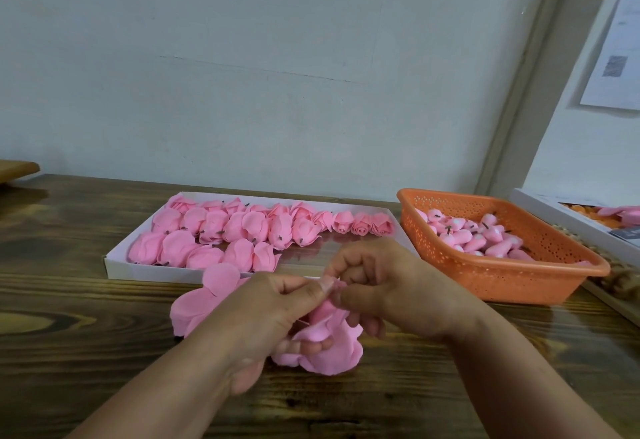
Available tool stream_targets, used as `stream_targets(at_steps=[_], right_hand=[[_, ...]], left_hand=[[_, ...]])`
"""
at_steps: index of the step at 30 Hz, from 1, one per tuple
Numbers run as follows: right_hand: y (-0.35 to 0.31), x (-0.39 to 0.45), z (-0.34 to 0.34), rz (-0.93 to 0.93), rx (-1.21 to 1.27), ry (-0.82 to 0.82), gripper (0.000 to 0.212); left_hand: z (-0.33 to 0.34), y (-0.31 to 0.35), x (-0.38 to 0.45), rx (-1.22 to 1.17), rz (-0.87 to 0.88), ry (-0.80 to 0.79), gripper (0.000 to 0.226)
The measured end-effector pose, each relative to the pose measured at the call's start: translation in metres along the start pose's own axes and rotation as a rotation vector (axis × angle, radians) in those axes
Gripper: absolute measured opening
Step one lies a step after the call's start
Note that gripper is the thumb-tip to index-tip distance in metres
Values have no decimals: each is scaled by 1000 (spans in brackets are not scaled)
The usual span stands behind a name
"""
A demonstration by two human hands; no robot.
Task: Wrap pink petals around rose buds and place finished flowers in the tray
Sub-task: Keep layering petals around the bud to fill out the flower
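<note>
My left hand and my right hand meet above the wooden table, both pinching one pink flower whose petals hang down between them. The bud at its core is hidden by my fingers. A loose pile of pink petals lies on the table under my left hand. Behind my hands sits a white tray with several finished pink roses in rows. An orange perforated basket at the right holds several pink buds.
The wooden table reaches back to a pale wall. At the far right edge lies a white box with orange and pink pieces inside. A wooden board pokes in at the far left.
</note>
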State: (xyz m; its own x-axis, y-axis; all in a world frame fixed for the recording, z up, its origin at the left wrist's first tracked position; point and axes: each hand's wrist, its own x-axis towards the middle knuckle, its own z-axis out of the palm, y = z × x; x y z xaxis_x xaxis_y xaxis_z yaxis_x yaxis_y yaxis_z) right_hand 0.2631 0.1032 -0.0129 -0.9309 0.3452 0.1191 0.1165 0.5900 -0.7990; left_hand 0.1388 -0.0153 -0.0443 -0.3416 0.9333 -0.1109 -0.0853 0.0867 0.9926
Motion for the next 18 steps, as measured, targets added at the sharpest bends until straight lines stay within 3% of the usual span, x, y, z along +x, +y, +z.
stream_targets(at_steps=[4,8,13,18], right_hand=[[4,1,-6,25,176,143,17],[11,4,-7,90,382,236,20],[12,4,-5,102,425,237,21],[7,7,-6,131,331,169,25]], left_hand=[[-5,3,6,-159,6,70,20],[-7,-1,2,-238,57,54,25],[-4,-10,0,-85,165,47,35],[-2,-13,-2,96,208,66,25]])
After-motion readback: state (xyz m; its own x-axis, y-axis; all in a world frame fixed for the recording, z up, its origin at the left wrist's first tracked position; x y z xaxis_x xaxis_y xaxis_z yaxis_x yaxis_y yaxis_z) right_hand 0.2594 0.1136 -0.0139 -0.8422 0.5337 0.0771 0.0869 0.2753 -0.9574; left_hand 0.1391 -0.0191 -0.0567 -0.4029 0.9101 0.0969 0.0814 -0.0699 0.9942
